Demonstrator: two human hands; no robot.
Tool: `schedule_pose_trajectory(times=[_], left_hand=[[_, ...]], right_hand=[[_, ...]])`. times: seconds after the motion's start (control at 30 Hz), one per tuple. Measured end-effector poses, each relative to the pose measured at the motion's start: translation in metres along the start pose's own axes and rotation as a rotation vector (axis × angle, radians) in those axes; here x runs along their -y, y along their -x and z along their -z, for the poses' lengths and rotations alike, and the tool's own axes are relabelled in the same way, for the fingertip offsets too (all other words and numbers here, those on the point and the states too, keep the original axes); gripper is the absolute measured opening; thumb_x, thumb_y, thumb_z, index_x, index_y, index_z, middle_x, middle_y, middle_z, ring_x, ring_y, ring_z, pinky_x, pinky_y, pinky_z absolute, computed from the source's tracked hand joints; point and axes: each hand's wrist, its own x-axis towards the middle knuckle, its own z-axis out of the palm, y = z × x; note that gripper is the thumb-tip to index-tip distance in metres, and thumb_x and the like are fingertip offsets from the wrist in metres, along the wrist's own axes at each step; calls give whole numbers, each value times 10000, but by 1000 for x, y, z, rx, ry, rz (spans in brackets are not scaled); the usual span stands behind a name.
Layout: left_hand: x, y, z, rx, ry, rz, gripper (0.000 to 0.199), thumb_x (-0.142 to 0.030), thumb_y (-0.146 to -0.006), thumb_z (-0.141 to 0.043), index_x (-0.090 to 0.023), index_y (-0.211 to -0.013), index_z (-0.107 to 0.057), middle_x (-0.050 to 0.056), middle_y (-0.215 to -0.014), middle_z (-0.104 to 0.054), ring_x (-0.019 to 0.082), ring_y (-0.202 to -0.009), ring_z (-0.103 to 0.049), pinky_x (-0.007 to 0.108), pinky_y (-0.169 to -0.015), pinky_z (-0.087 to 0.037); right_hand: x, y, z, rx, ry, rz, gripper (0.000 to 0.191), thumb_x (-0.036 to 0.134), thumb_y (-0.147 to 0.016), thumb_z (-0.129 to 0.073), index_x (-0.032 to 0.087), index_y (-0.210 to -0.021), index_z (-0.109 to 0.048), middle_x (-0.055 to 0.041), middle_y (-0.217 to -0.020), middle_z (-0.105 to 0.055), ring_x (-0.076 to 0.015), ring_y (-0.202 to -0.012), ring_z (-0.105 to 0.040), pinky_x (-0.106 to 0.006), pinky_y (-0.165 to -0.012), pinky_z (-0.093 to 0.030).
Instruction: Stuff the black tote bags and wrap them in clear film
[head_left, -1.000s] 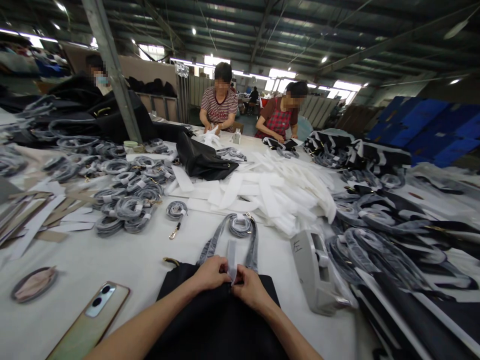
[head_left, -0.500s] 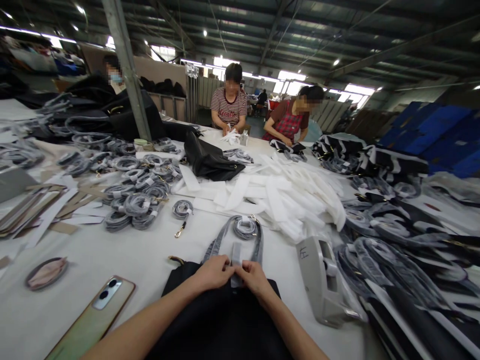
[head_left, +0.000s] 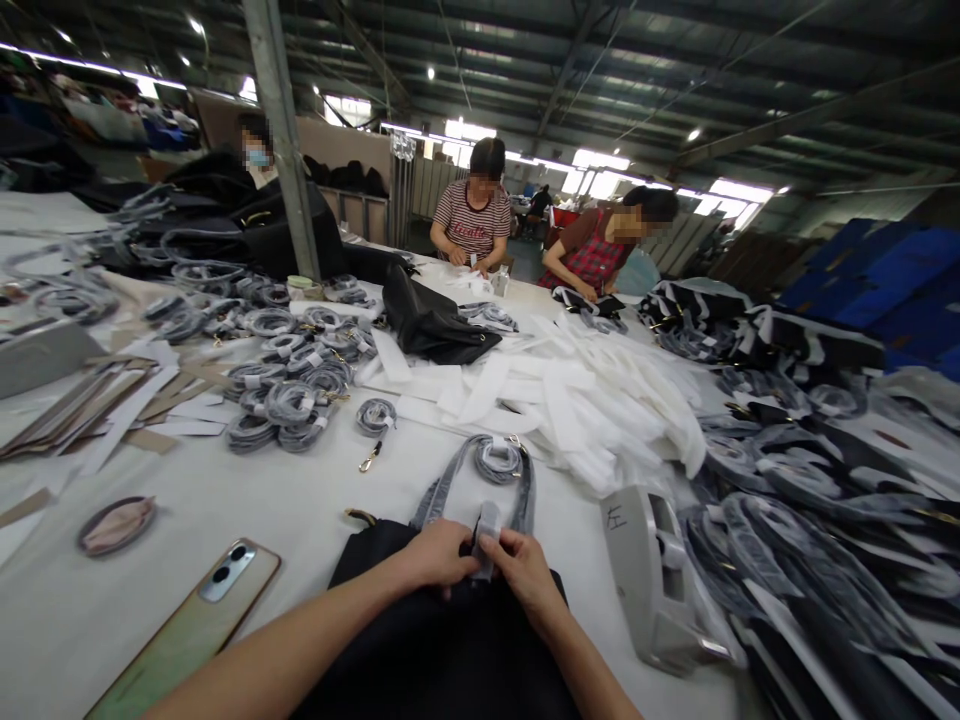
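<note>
A black handbag [head_left: 450,640] lies in front of me, its top edge facing away. From that edge a short tab [head_left: 490,520] wrapped in greyish film stands up. My left hand [head_left: 442,555] pinches the tab's left side low down, its fingertips partly hidden. On the other side, my right hand [head_left: 521,570] holds the tab between thumb and fingers. Film-wrapped handles [head_left: 448,480] arch beyond the bag, and a coiled wrapped strap [head_left: 497,460] with a gold clasp rests within their loop.
A grey tape dispenser [head_left: 637,570] stands right of the bag, beside piled wrapped straps [head_left: 787,560]. White foam strips [head_left: 555,390] heap beyond. At left lie a phone [head_left: 187,630], coiled straps [head_left: 292,400] and card strips [head_left: 97,400]. Co-workers [head_left: 472,215] work across the table.
The tab, lying flatter before, is now raised and tilted between my hands. My right fingers have moved up on it, and my left hand has turned slightly. The camera view has shifted a little.
</note>
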Motion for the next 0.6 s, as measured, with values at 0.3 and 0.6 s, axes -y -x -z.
schedule_pose_trajectory(times=[0.3,0.6], left_hand=[[-18,25,7,-30,152,-67,216,-367,-792,-514,-165,-795,-590,-3,-530,-561,208,-486,-660,201,-343,-327],[-42,53,14,-122,176,-208,237,-317,-824,-503,-162,-907,-662,86,-745,-709,200,-517,-667,235,-440,-423]], right_hand=[[53,10,33,-143,392,336,436,485,-903,-419,206,-1162,-630,-96,-1225,-622,-249,-1146,-542,-374,-973,-405],[82,3,15,253,595,237,674,683,-880,-346,130,-784,-718,-87,-599,-651,-217,-626,-613,-316,-674,-461]])
